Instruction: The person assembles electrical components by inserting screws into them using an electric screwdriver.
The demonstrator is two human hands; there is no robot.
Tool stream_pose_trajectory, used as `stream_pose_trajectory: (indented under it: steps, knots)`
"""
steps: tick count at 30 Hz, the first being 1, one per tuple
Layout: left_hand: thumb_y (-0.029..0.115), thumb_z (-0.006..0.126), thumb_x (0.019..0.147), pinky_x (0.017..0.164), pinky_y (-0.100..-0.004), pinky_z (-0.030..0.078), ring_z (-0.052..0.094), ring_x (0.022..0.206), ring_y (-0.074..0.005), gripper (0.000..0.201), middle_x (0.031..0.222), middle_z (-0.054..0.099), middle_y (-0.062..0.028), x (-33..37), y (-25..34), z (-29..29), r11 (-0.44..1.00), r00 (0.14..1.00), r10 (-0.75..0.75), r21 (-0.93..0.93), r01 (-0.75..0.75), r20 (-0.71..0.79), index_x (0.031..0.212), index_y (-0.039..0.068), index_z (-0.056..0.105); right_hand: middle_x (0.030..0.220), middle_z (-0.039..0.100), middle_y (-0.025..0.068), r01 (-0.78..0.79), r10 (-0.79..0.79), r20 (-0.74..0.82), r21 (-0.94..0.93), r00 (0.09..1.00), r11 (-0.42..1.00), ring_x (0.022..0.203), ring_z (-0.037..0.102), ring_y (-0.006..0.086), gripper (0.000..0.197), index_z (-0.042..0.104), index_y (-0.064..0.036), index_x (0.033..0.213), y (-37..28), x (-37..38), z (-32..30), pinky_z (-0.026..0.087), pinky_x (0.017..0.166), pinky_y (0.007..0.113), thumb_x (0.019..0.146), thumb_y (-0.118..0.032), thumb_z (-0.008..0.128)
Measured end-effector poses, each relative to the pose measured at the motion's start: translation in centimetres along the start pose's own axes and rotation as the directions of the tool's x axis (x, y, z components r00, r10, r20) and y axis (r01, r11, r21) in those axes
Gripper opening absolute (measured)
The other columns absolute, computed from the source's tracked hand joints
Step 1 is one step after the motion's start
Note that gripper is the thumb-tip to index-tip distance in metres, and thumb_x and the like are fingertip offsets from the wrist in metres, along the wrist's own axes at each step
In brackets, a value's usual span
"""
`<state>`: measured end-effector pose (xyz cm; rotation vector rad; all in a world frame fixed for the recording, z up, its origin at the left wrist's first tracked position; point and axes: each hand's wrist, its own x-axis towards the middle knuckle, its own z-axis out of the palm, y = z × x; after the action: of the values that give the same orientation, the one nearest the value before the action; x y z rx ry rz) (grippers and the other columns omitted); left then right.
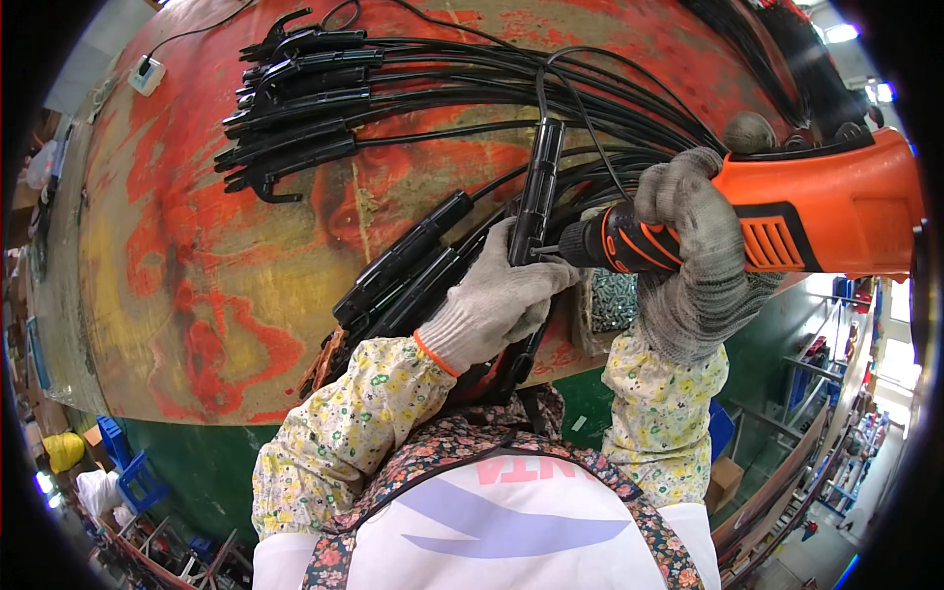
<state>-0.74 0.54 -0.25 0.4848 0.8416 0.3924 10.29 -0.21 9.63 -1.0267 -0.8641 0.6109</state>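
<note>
My left hand (497,300), in a pale knitted glove, is closed round a black welding electrode holder (538,182) with a cable running from its far end. My right hand (698,251), in a grey glove, grips an orange and black power screwdriver (821,211) lying sideways. Its bit points left and meets the side of the electrode holder beside my left fingers; whether it sits in a screw is too small to tell. Under and left of my left hand lie more black electrode holders (405,258). A small box of screws (615,300) sits beneath my right wrist, partly covered.
Several finished-looking black holders (310,93) lie in a row at the far left, their black cables (472,93) sweeping right. A white power socket (147,75) is at the far left edge. The worn red table (226,344) ends near my apron.
</note>
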Motion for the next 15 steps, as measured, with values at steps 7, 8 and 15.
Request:
stream_pose_trajectory:
  steps: [7,8,15]
  knots:
    - [-0.001,0.066,0.08,0.033,-0.0209,0.028,0.037,0.038,-0.0056,0.066,0.056,0.043,0.0026,0.2,0.4,0.2,1.0,1.0,0.01,-0.001,-0.01,0.022,0.13,0.005,0.022,0.075,0.056,0.0044,-0.048,0.024,0.114,0.209,0.993,0.977,0.059,0.054,0.014,0.046,0.045,0.0001,0.116,0.8,0.7,-2.0,0.049,0.058,0.027,0.076,0.004,0.066]
    - [-0.001,0.066,0.08,0.033,-0.0209,0.028,0.037,0.038,-0.0056,0.066,0.056,0.043,0.0026,0.3,0.5,0.1,1.0,1.0,0.014,0.003,-0.014,0.022,0.13,0.005,0.022,0.072,0.054,0.0042,-0.069,0.053,0.097,0.16,0.994,0.985,0.058,0.052,0.0138,0.042,0.046,-0.0002,0.113,0.8,0.7,-1.8,0.046,0.056,0.027,0.076,0.002,0.065]
    - [0.003,0.066,0.079,0.034,-0.0214,0.028,0.04,0.041,-0.0052,0.049,0.059,0.044,0.0031,-1.8,2.1,-0.8,1.0,0.997,-0.003,0.025,0.001,0.075,0.118,0.005,0.036,0.09,0.057,0.011,-0.194,0.216,-0.031,0.334,0.976,0.922,0.083,0.057,0.0219,0.03,0.052,0.0042,0.105,-0.5,-0.8,-7.3,0.047,0.072,0.033,0.085,-0.019,0.056]
